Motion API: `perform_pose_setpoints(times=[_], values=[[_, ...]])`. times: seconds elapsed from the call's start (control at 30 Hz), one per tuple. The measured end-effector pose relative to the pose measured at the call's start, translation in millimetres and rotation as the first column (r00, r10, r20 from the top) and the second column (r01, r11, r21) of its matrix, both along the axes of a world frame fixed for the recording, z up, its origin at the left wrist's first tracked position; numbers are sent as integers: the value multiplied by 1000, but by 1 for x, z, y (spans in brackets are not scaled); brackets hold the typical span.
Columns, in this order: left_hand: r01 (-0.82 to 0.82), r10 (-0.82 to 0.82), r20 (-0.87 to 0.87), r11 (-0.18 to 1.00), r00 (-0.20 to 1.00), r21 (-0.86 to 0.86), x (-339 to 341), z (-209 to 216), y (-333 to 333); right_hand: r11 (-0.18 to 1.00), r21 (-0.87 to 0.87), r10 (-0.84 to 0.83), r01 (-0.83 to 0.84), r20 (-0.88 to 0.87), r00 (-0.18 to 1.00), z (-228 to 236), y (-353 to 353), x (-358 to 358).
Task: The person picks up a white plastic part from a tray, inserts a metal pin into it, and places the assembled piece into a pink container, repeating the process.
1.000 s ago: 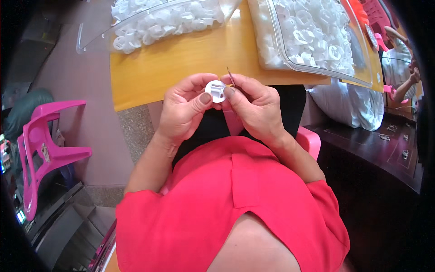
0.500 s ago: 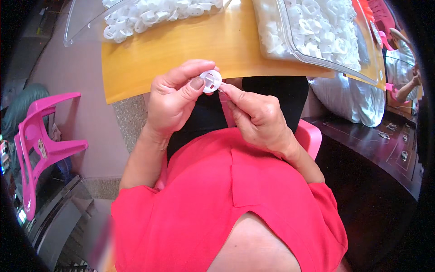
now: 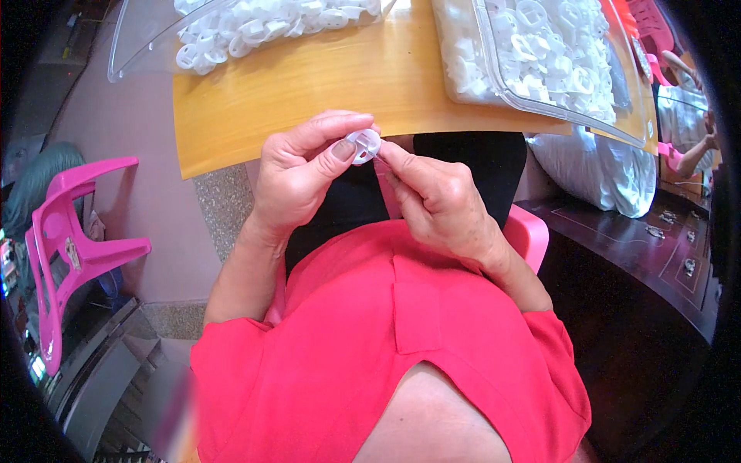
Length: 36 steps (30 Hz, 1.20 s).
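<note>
A small round white plastic part [image 3: 366, 143] with cut-out slots is pinched between the thumb and fingers of my left hand [image 3: 302, 163]. It is held up just off the near edge of the table. My right hand [image 3: 440, 185] is closed, its index fingertip against the part's right edge and its thumb tucked below. Whether those right fingers pinch anything small I cannot make out.
On the yellow tabletop [image 3: 370, 81], a clear tub [image 3: 494, 69] of similar white parts stands at the right, another clear tub [image 3: 123, 58] at the far left. A pink chair [image 3: 69, 231] stands left; a white sack [image 3: 602, 174] lies right, beside a dark cabinet [image 3: 617, 239].
The white part has tilted in my left fingers, showing more of its edge, and shifted slightly right. My right hand has stayed nearly in place beside it.
</note>
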<state>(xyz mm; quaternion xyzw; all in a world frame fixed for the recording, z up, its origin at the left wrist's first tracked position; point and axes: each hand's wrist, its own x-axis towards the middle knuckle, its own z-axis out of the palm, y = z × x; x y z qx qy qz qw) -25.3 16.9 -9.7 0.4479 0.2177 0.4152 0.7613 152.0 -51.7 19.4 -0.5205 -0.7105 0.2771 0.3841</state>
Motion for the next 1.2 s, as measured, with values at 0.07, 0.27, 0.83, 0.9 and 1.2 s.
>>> perform_pose_setpoints(times=[0.07,0.27,0.83,0.9,1.2], values=[[4,-4,-2,1000,1000,-8,0,-2,0,1000,17,0,0,0,1000,-1,0,2],[15,-15,-14,999,1000,-30,1,-3,-1,1000,19,-9,10,-44,999,-1,0,3],[22,-21,10,996,1000,-88,3,-4,-4,785,-583,-154,-210,-511,846,3,4,13],[30,-29,8,989,1000,-146,3,-4,-5,763,-608,-168,-219,-513,842,4,5,15],[-61,64,1,957,998,-283,12,-3,-10,962,-264,-50,62,51,997,11,-6,4]])
